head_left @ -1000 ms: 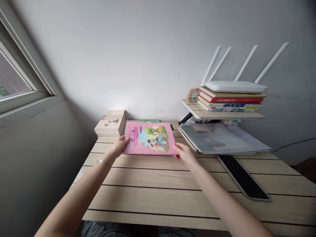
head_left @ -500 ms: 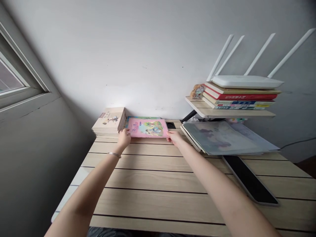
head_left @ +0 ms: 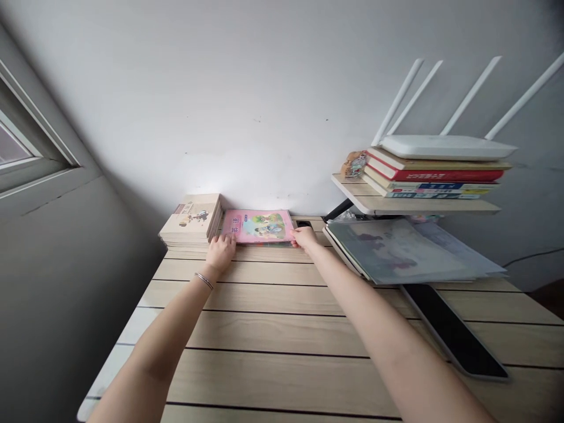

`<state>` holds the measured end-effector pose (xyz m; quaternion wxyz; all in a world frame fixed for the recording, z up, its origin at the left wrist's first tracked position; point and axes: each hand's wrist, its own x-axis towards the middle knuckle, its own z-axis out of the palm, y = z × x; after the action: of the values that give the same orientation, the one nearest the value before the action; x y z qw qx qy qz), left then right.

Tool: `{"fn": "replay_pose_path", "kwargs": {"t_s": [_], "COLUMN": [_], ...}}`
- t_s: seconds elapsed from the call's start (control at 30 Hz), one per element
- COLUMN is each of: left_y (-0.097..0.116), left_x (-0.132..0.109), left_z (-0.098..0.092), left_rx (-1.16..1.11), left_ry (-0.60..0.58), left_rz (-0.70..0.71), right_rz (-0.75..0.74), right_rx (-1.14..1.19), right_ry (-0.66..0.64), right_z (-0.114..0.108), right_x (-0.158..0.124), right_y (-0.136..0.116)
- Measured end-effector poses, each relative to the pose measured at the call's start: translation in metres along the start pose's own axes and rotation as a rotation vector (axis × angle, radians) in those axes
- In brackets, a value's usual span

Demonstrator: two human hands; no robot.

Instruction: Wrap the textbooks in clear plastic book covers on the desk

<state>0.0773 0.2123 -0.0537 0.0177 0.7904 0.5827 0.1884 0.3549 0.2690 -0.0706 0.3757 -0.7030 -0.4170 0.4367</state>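
Observation:
A pink picture-covered book lies flat at the back of the slatted desk, against the wall. Beneath its front edge a thin strip of another book shows. My right hand is closed on the book's right front corner, thumb on top. At the left front corner, the fingers of my left hand are bent against the book's edge; their tips are partly hidden. Close beside that hand stands a stack of beige books, touching or nearly touching the pink book's left side.
On the right, a raised shelf bears stacked books and a white router. Under it lie folders and a dark tablet-like slab. A desk socket sits behind my right hand.
The pink book has shifted back and left, covering the greenish book that showed behind it. My left hand has slid from its left edge to the front corner; the right hand followed.

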Motion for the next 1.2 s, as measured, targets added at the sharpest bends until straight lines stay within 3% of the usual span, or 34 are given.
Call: {"fn": "replay_pose_path", "kwargs": {"t_s": [0.37, 0.9, 1.03, 1.2], "left_y": [-0.004, 0.016, 0.022, 0.021], "left_x": [0.004, 0.014, 0.003, -0.026], "left_z": [0.010, 0.003, 0.006, 0.010], "left_rx": [0.032, 0.051, 0.078, 0.040], "left_ry": [-0.051, 0.009, 0.019, 0.039], "left_rz": [-0.052, -0.332, -0.308, -0.175], "right_rz": [-0.153, -0.046, -0.059, -0.126], "right_rx": [-0.063, -0.152, -0.225, -0.316], "right_ry": [0.141, 0.142, 0.117, 0.095], "right_z": [-0.001, -0.005, -0.018, -0.043], "right_x": [-0.014, -0.003, -0.014, -0.039], "right_y": [0.026, 0.012, 0.019, 0.043]}}
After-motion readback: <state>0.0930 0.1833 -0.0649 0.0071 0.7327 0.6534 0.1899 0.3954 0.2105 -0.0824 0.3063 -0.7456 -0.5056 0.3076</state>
